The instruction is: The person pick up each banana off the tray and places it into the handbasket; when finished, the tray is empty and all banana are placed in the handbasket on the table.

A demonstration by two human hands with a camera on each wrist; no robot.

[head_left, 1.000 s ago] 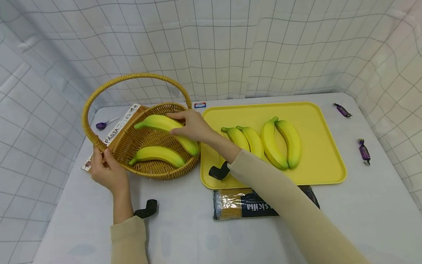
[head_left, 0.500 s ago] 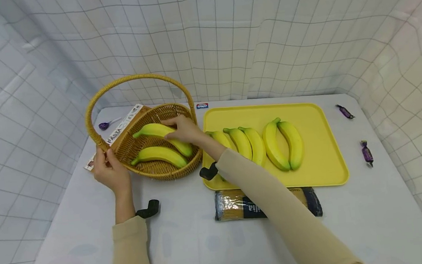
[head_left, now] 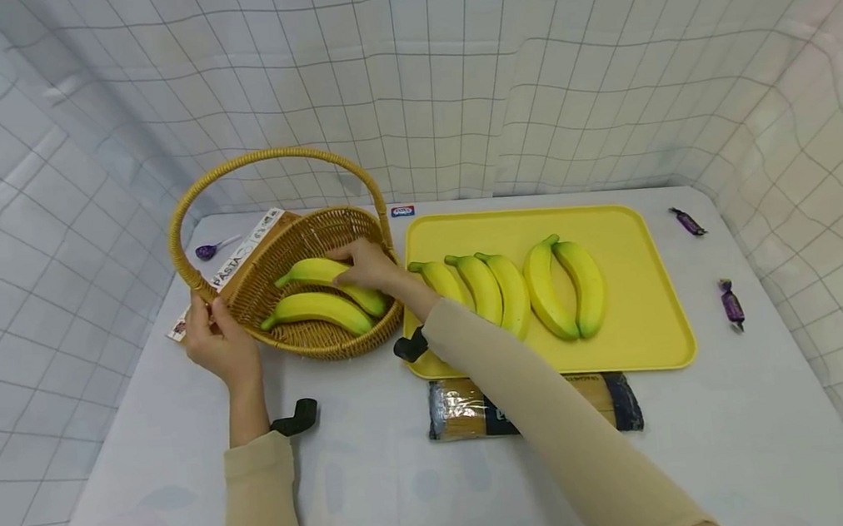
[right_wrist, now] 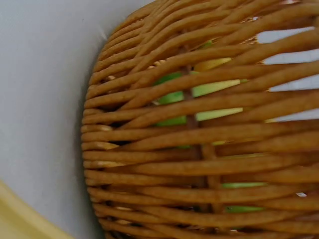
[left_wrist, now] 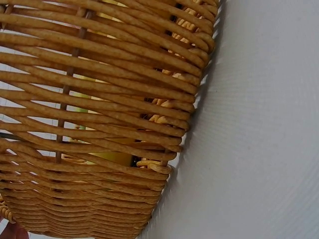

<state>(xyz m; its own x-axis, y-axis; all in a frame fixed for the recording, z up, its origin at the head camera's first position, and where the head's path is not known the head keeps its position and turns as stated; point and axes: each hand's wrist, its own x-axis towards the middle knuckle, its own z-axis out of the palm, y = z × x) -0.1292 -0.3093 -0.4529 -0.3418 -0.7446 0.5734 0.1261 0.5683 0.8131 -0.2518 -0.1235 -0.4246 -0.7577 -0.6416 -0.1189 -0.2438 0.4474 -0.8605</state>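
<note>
A brown wicker basket (head_left: pixel 333 351) with a tall arched handle stands at the left in the head view. My left hand (head_left: pixel 222 347) pinches its rim near the left foot of the handle. Inside, my right hand (head_left: pixel 366 266) grips a yellow banana (head_left: pixel 317 270) with a green stem, thumb on the near side and fingers over the far side. A second banana (head_left: pixel 314 307) lies in front of it on the basket floor. Both wrist views are filled by the woven basket wall (left_wrist: pixel 99 129), with yellow and green glimpsed through the gaps.
Right of the basket, a yellow tray (head_left: pixel 638 294) bears several bananas (head_left: pixel 582 286). A spaghetti pack (head_left: pixel 457 410) lies before it. Behind the basket rest a pasta box (head_left: pixel 247 253) and a lollipop (head_left: pixel 206 252). Purple wrapped candies (head_left: pixel 731 305) lie far right.
My right hand has lowered the banana into the basket and brought it toward the banana lying there. My left hand keeps its hold on the rim.
</note>
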